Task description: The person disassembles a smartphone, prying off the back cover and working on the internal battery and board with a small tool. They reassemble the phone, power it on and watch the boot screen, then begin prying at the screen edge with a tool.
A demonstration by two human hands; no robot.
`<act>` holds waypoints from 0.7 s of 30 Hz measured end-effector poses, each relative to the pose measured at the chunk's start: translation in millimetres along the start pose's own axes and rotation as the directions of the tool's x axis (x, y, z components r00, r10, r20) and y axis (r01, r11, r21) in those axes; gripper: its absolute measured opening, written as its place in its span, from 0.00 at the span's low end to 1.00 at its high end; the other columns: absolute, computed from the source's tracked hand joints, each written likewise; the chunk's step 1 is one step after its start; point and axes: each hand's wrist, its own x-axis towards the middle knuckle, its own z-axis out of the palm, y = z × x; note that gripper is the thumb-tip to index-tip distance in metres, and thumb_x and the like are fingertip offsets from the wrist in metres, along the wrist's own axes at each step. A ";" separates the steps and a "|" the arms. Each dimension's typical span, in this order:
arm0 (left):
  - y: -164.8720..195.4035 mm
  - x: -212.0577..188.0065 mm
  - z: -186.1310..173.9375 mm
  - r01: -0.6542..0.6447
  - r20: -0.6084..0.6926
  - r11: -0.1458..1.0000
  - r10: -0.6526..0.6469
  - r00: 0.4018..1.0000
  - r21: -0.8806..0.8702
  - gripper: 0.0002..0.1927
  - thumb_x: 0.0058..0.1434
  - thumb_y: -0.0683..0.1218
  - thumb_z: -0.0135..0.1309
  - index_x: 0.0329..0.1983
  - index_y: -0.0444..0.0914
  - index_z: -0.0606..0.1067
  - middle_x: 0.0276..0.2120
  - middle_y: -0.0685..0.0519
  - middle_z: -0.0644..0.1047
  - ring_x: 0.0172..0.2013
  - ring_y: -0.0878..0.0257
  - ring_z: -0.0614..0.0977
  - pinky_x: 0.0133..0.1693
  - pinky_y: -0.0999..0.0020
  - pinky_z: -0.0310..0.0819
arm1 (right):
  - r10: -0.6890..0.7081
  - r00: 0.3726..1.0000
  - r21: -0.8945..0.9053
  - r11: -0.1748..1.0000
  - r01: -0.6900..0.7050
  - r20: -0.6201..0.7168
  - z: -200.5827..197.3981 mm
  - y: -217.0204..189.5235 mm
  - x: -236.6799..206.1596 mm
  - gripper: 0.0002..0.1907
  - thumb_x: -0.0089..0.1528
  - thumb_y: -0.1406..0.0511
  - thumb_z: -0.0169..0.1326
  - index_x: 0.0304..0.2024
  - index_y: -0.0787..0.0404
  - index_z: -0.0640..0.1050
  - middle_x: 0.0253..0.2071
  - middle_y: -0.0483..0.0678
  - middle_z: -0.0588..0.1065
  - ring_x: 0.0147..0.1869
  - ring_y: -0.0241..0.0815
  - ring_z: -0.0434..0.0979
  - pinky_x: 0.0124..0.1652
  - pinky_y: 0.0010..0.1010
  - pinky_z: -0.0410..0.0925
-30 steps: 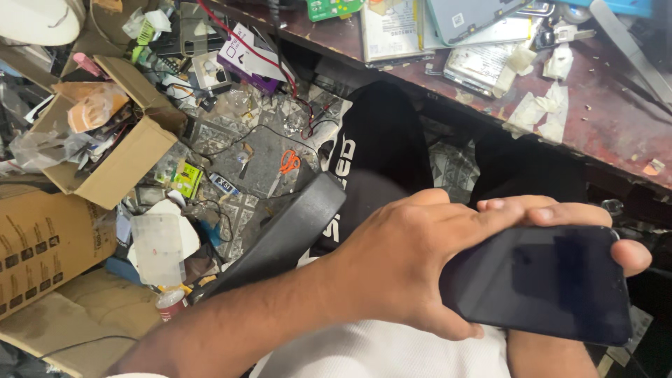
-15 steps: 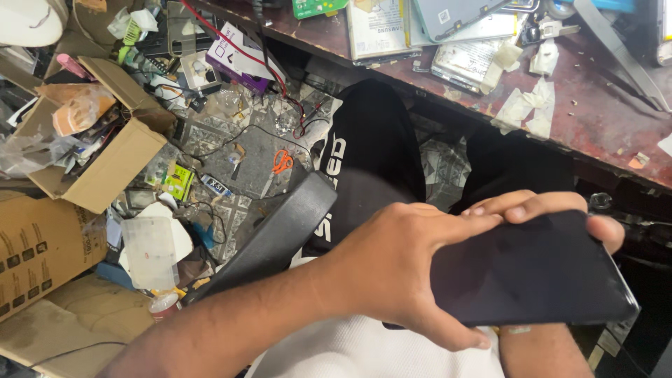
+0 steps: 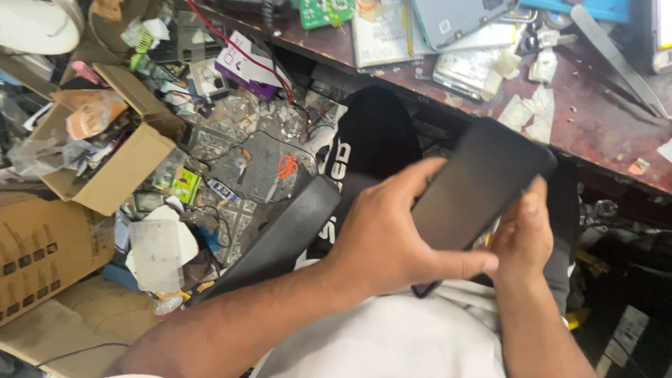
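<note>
A dark smartphone (image 3: pixel 476 189) with a black screen is held tilted over my lap, its top end pointing up to the right toward the workbench edge. My left hand (image 3: pixel 392 234) wraps its lower left side, with the thumb lying across the bottom of the screen. My right hand (image 3: pixel 521 241) grips the phone's lower right edge from below, fingers curled behind it. Both hands are shut on the phone.
A cluttered reddish workbench (image 3: pixel 595 126) at the top right carries devices, tools and paper scraps. The floor on the left holds an open cardboard box (image 3: pixel 112 161), a second carton (image 3: pixel 42 252), wires, orange-handled scissors (image 3: pixel 285 168) and scraps. A black chair arm (image 3: pixel 280 231) runs diagonally below my left arm.
The phone has been turned from nearly flat to a steep diagonal, its top end raised toward the bench. My right hand came up to grip its lower edge.
</note>
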 end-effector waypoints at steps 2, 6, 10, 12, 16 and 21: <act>0.5 1.0 2.1 0.046 -0.118 0.999 -0.046 0.992 -0.006 0.53 0.45 0.64 0.71 0.66 0.30 0.66 0.49 0.45 0.82 0.47 0.60 0.87 0.49 0.67 0.83 | 0.135 0.979 0.211 0.963 -0.166 0.152 3.5 2.2 -3.1 0.41 0.70 0.43 0.51 0.72 0.64 0.61 0.67 0.53 0.67 0.72 0.47 0.68 0.71 0.45 0.62; -0.1 -3.3 5.5 -0.009 -0.297 1.000 0.000 0.955 -0.027 0.50 0.49 0.61 0.71 0.66 0.31 0.62 0.47 0.47 0.79 0.46 0.60 0.86 0.48 0.67 0.83 | 0.272 0.867 0.212 0.898 -0.384 0.418 16.1 3.3 -10.5 0.47 0.65 0.43 0.56 0.74 0.68 0.62 0.70 0.56 0.67 0.73 0.49 0.67 0.70 0.45 0.59; -3.9 -4.7 9.3 -0.018 -0.311 1.000 0.009 0.950 -0.025 0.48 0.54 0.61 0.67 0.66 0.30 0.60 0.47 0.47 0.77 0.46 0.61 0.84 0.47 0.67 0.82 | 0.186 0.885 0.073 0.968 -0.239 0.427 28.4 -3.8 -19.3 0.39 0.67 0.57 0.57 0.74 0.64 0.57 0.65 0.55 0.68 0.68 0.49 0.69 0.63 0.44 0.66; -5.0 -3.6 11.5 0.004 -0.261 0.985 -0.050 0.964 -0.171 0.41 0.60 0.61 0.62 0.65 0.31 0.62 0.45 0.49 0.78 0.44 0.63 0.84 0.45 0.68 0.81 | 0.227 0.928 0.057 0.965 -0.254 0.296 35.3 -6.8 -17.9 0.33 0.68 0.64 0.53 0.71 0.65 0.57 0.62 0.55 0.68 0.64 0.48 0.72 0.56 0.44 0.73; -6.8 2.9 8.6 0.116 -0.268 0.978 -0.161 0.950 -0.176 0.27 0.66 0.58 0.55 0.55 0.33 0.71 0.39 0.52 0.76 0.39 0.66 0.78 0.40 0.71 0.77 | 0.278 0.948 0.181 0.935 -0.303 0.155 41.3 -15.0 -11.1 0.25 0.68 0.71 0.48 0.67 0.67 0.61 0.59 0.56 0.71 0.57 0.47 0.77 0.48 0.40 0.77; -2.8 17.2 -10.6 -0.124 -0.249 0.954 0.055 0.967 -0.273 0.26 0.67 0.56 0.62 0.58 0.36 0.72 0.40 0.55 0.76 0.40 0.69 0.77 0.46 0.72 0.74 | 0.169 0.967 0.077 0.979 -0.187 0.191 34.9 -23.7 -9.9 0.20 0.69 0.71 0.48 0.63 0.69 0.67 0.54 0.54 0.76 0.50 0.44 0.80 0.41 0.36 0.77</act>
